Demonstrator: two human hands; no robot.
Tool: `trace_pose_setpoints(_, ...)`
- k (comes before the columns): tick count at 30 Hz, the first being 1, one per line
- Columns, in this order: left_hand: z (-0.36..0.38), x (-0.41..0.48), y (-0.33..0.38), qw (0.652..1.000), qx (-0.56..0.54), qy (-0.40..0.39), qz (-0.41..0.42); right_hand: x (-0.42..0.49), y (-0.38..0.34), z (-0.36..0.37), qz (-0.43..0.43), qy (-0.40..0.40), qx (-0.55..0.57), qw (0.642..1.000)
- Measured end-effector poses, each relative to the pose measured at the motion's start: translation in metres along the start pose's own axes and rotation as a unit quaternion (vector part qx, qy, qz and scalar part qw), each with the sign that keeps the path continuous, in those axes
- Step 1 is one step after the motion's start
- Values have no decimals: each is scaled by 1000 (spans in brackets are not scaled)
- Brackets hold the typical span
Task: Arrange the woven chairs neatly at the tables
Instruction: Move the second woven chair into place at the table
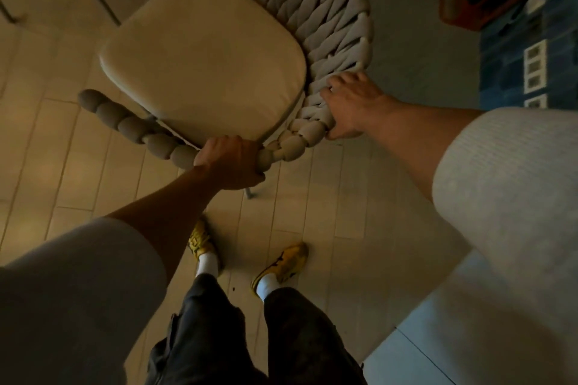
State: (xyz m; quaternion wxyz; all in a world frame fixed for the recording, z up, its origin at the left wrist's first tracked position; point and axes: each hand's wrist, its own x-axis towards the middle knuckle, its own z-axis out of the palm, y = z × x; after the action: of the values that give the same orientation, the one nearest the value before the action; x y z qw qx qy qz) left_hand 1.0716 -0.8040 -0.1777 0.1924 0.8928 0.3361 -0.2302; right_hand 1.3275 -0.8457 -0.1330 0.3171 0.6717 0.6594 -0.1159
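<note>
On the tiled floor, left hand (230, 162) and right hand (350, 106) grip the woven chair (316, 9); it is probably not yet placed at a table.

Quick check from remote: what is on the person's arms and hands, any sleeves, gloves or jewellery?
Both arms wear light grey knit sleeves pushed up, forearms bare. No gloves on the left hand or the right hand. A ring seems to sit on one right finger, but it is too blurred to confirm.
</note>
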Motion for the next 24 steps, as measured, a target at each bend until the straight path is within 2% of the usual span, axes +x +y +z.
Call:
trace_pose_setpoints(6,-1,-5,-8,999,-2,30,35,17,-5,11,10,-11,-32,999)
trace_pose_setpoints(15,-16,-6,-25,998,13,-10,68,10,-20,-1,34,-32,-24,999)
trace_pose_setpoints(24,-24,-11,-101,994,32,-46,92,20,-78,-25,62,-40,-8,997)
